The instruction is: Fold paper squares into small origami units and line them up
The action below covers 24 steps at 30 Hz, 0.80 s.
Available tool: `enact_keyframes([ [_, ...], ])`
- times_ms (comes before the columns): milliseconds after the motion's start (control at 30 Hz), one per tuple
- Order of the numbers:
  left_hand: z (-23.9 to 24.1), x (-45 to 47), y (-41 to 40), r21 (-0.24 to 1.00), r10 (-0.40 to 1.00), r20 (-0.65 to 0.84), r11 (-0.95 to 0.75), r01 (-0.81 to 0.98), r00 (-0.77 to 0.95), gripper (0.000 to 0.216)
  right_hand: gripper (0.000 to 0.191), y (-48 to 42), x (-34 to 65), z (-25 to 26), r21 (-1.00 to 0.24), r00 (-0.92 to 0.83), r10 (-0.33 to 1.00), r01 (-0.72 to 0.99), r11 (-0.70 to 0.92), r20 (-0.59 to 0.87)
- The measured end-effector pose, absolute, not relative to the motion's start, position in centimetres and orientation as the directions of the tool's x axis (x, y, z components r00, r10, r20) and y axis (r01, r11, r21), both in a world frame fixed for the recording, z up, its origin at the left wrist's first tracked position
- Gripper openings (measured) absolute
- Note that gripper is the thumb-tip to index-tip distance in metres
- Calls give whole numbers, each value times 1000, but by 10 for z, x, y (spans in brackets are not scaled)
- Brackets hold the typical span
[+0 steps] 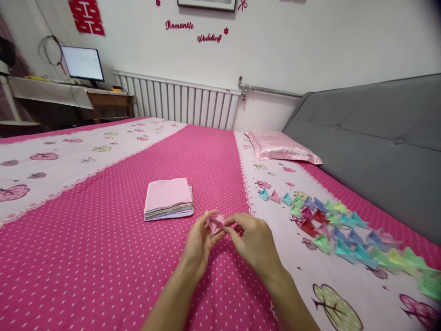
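Observation:
A small pink paper boat [216, 223] is held between my two hands above the dotted pink bedspread. My left hand [200, 239] cradles it from the left and below, fingers curled round it. My right hand [253, 234] pinches its right corner between thumb and forefinger. Ahead and to the left lies a stack of square coloured paper [168, 195] with a pink sheet on top. Off to the right, many folded paper boats [345, 250] in blue, green, red, pink, purple and yellow sit in loose rows on the bedspread.
A pink satin pillow [280, 147] rests at the far right, beside the grey padded headboard [379, 119]. Beyond the bed are a white radiator [175, 99] and a desk [106, 99] with a lit monitor [81, 63].

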State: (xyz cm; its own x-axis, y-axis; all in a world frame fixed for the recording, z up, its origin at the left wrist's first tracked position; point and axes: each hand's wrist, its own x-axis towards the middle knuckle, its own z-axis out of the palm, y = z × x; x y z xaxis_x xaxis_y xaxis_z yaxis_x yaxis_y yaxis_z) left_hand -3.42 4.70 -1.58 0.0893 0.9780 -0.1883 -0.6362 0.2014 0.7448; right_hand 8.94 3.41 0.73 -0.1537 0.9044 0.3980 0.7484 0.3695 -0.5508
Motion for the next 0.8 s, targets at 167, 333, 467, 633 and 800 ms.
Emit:
enact_keyframes([
  [167,-17,-35,47,718,984,-155,176,-673,92,26,13,34,89,8,-557,-110,907,757,341,406],
  [333,-16,-33,47,748,986,-127,166,-642,107,23,13,33,88,8,-541,-85,906,778,320,414],
  [467,-19,-30,48,809,987,-141,159,-566,76,20,13,33,87,8,-529,-87,907,788,316,413],
  [633,-25,-30,50,841,991,-118,130,-525,56,20,14,33,85,7,-514,-122,888,777,363,443],
  [800,-31,-32,53,855,989,-142,137,-500,29,19,15,32,84,7,-514,-168,875,753,411,454],
])
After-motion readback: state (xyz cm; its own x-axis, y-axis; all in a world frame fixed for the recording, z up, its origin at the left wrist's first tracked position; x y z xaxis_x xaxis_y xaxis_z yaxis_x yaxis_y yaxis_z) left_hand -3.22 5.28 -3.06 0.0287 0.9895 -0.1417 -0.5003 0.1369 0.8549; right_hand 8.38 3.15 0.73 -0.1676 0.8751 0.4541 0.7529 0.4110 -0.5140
